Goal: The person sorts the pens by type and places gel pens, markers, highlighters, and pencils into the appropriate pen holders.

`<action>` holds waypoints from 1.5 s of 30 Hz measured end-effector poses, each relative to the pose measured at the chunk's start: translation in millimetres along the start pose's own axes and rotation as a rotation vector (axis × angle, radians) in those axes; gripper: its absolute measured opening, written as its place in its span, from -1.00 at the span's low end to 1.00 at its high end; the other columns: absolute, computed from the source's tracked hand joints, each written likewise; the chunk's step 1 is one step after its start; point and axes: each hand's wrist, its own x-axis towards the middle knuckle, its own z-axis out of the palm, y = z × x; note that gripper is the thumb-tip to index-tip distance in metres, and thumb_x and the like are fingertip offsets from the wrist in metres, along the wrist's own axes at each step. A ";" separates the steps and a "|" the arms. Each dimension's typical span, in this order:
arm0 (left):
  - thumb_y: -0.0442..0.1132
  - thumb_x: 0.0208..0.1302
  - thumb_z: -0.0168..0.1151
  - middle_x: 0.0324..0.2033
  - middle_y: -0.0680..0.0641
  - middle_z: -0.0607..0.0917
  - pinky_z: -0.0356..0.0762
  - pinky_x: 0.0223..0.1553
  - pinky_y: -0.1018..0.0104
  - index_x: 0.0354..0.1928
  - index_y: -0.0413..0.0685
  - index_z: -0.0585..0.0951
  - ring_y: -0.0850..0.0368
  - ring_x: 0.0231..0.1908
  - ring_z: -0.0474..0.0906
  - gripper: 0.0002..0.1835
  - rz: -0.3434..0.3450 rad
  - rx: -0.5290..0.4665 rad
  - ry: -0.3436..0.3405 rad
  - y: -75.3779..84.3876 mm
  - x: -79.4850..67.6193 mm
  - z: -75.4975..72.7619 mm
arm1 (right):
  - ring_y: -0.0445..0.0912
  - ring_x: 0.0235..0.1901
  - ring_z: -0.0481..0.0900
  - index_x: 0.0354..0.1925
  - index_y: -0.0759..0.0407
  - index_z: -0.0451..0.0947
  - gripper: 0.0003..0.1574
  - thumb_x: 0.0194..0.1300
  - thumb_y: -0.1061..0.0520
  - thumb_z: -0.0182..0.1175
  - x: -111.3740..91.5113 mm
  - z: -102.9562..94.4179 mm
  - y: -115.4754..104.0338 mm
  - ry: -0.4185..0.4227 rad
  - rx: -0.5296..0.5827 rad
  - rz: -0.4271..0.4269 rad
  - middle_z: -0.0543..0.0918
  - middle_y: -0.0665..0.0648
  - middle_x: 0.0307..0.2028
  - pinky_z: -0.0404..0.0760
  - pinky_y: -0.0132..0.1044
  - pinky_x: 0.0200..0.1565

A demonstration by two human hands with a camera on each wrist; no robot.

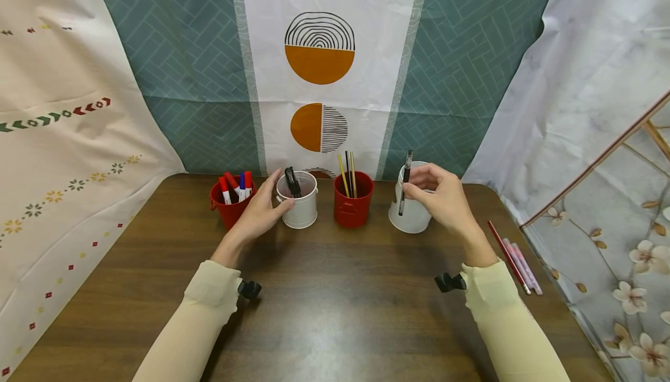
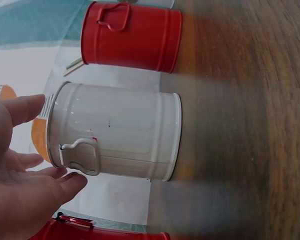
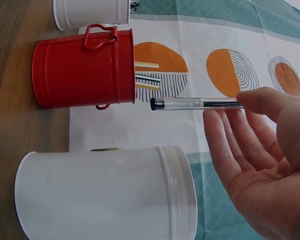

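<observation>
My right hand (image 1: 438, 193) pinches a clear-barrelled pen with black ends (image 1: 405, 181) between thumb and fingertips. In the head view the pen is upright and overlaps the left side of the larger white bucket (image 1: 409, 219). The right wrist view shows the pen (image 3: 190, 103) apart from that bucket. My left hand (image 1: 260, 210) is at the smaller white bucket (image 1: 300, 213), thumb and fingers spread at either side of its rim. Several black pens (image 1: 292, 182) lean inside this bucket. In the left wrist view, fingertips are right by its wire handle (image 2: 85, 156).
Left of the smaller white bucket stands a red bucket (image 1: 228, 213) with several markers (image 1: 238, 187). Another red bucket (image 1: 352, 213) holds thin sticks or pencils (image 1: 348, 175). At the table's right edge lie a red pencil (image 1: 508, 254) and pinkish pens (image 1: 522, 266). A patterned cloth (image 1: 324, 91) hangs behind.
</observation>
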 end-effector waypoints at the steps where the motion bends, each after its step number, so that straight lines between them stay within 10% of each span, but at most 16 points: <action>1: -0.12 0.55 0.29 0.67 -0.27 0.03 0.13 0.57 -0.26 0.72 -0.06 -0.07 -0.34 0.60 0.11 -0.05 -0.003 -0.009 -0.005 -1.0 0.2 0.7 | -0.15 -0.28 0.80 0.05 0.33 0.64 -0.65 0.37 0.23 0.46 0.7 0.9 -0.1 0.001 -0.002 0.001 0.79 0.23 -0.18 0.80 -0.33 -0.17; 21: -0.30 0.58 0.20 0.61 -0.34 0.19 0.22 0.54 -0.18 0.68 -0.22 0.00 -0.30 0.57 0.20 -0.18 -0.017 -0.084 -0.019 -17.3 1.7 7.7 | -0.09 -0.31 0.77 0.04 0.28 0.63 -0.68 0.39 0.18 0.44 24.7 37.4 -10.6 -0.023 0.019 -0.017 0.78 0.27 -0.17 0.72 -0.34 -0.30; 45: -0.33 0.61 0.15 0.59 -0.29 0.26 0.22 0.54 -0.20 0.69 -0.13 0.08 -0.28 0.57 0.22 -0.25 0.018 -0.115 -0.007 -23.9 -0.3 5.1 | 0.00 -0.17 0.74 0.05 0.20 0.66 -0.68 0.39 0.16 0.45 90.2 137.5 -39.5 -0.020 0.068 -0.079 0.76 0.16 -0.14 0.76 -0.20 -0.02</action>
